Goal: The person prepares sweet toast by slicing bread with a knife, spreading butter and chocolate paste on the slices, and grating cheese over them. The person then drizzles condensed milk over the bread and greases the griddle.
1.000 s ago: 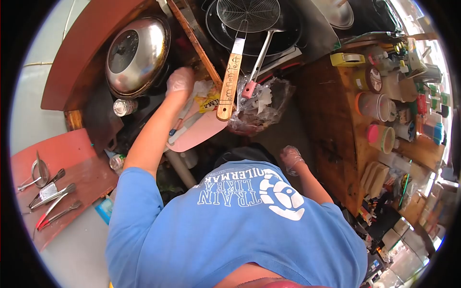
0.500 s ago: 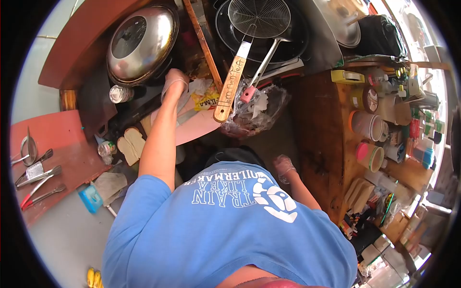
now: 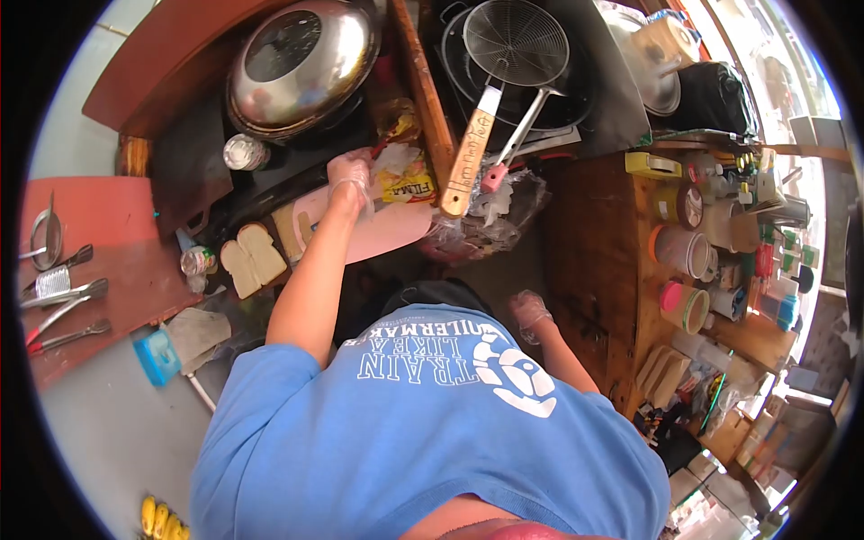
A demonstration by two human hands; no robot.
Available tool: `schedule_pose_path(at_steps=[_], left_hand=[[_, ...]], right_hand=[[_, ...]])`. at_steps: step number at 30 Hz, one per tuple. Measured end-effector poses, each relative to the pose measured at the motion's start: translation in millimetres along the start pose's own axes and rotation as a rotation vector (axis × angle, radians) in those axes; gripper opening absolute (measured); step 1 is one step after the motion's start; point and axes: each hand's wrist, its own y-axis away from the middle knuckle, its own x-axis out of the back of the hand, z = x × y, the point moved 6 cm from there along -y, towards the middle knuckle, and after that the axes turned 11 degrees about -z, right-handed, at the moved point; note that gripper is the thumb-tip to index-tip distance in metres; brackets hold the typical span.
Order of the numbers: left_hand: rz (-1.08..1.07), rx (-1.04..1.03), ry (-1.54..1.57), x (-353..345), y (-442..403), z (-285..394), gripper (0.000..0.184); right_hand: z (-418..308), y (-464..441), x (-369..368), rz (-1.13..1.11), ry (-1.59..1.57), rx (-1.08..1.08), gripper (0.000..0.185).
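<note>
My left hand, in a clear plastic glove, is over the front edge of the stove, above a pink board. Its fingers are curled closed; what they hold, if anything, is hidden. Close to its right are a small red object and a yellow printed packet. Two bread slices lie to the left of the board. Down by my right side hangs my right hand, also gloved, with loose fingers and nothing visible in it.
A lidded wok stands on the stove beside a can. A wire skimmer and a pink-tipped ladle rest across a second wok. Jars line the wooden counter at right; tongs lie on the red shelf at left.
The view has shifted, so the stove and board sit further right. My left hand has drawn back toward me, from beside the wok to the stove's front edge. My right hand stays low.
</note>
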Motion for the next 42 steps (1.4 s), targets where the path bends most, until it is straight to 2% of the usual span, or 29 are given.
schedule_pose_path(at_steps=[4, 7, 10, 11, 12, 14, 15, 16, 18, 19, 20, 22, 23, 24, 25, 26, 28, 30, 31, 33, 36, 40, 42], left_hand=[[-0.044, 0.059, 0.145, 32, 27, 7, 0.016], [-0.270, 0.044, 0.369, 71, 51, 2, 0.024], [-0.234, 0.038, 0.405, 144, 95, -6, 0.025], [-0.205, 0.036, 0.391, 174, 116, -9, 0.026], [-0.202, 0.019, 0.406, 209, 132, -18, 0.025], [-0.140, 0.011, 0.379, 281, 164, -37, 0.026], [-0.057, 0.022, 0.316, 317, 177, -48, 0.027], [0.025, 0.008, 0.238, 353, 182, -63, 0.025], [0.105, -0.046, 0.003, 418, 171, -89, 0.021], [0.155, -0.072, -0.227, 443, 161, -92, 0.018], [0.244, -0.402, -0.660, 451, 153, -74, 0.021], [0.307, -0.853, -1.188, 437, 154, -33, 0.024], [0.294, -0.847, -1.183, 434, 158, -16, 0.024], [0.221, -0.743, -1.344, 425, 158, 1, 0.028], [0.147, -0.636, -1.500, 417, 153, 4, 0.033], [0.140, -0.633, -1.493, 416, 145, 3, 0.033], [0.031, -0.405, -1.693, 417, 125, -12, 0.041], [0.023, -0.432, -1.658, 418, 126, -19, 0.039], [0.013, -0.468, -1.627, 418, 128, -21, 0.037], [-0.019, -0.496, -1.627, 421, 135, -33, 0.037], [-0.059, -0.522, -1.632, 424, 146, -45, 0.037], [0.022, -0.592, -1.602, 435, 136, -16, 0.036], [0.063, -0.595, -1.601, 435, 117, -5, 0.035]], right_hand=[[-41, -19, -7, -0.015, 0.149, 0.140, 0.034], [-110, -10, 0, -0.097, 0.308, 0.167, 0.035], [-180, -4, -11, -0.236, 0.536, 0.247, 0.034], [-188, -11, -21, -0.183, 0.418, 0.262, 0.031], [-199, -18, -33, -0.215, 0.445, 0.288, 0.031], [-243, -24, -59, -0.212, 0.859, 0.692, 0.025], [-269, -23, -72, -0.200, 1.015, 0.818, 0.019], [-292, -30, -83, -0.208, 1.024, 0.827, 0.019], [-348, -29, -111, -0.139, 0.993, 1.140, 0.016], [-376, -29, -124, -0.098, 0.942, 1.215, 0.016], [-406, -30, -138, -0.056, 0.887, 1.286, 0.016], [-456, -54, -174, -0.127, 0.813, 1.081, 0.014], [-476, -67, -187, -0.126, 0.622, 1.038, 0.016], [-489, -83, -199, -0.122, 0.436, 0.990, 0.018], [-499, -99, -213, -0.125, 0.439, 0.979, 0.018], [-507, -114, -227, -0.069, 0.528, 0.968, 0.021], [-519, -129, -241, -0.021, 0.616, 0.956, 0.024], [-528, -135, -252, 0.034, 1.010, 0.821, 0.029], [-529, -132, -255, 0.030, 1.011, 0.821, 0.029], [-516, -125, -229, 0.038, 0.137, 0.463, 0.026], [-508, -118, -227, -0.006, -0.048, 0.366, 0.027], [-500, -122, -234, -0.006, -0.158, 0.316, 0.030], [-503, -114, -239, -0.168, -0.253, 0.277, 0.033]])
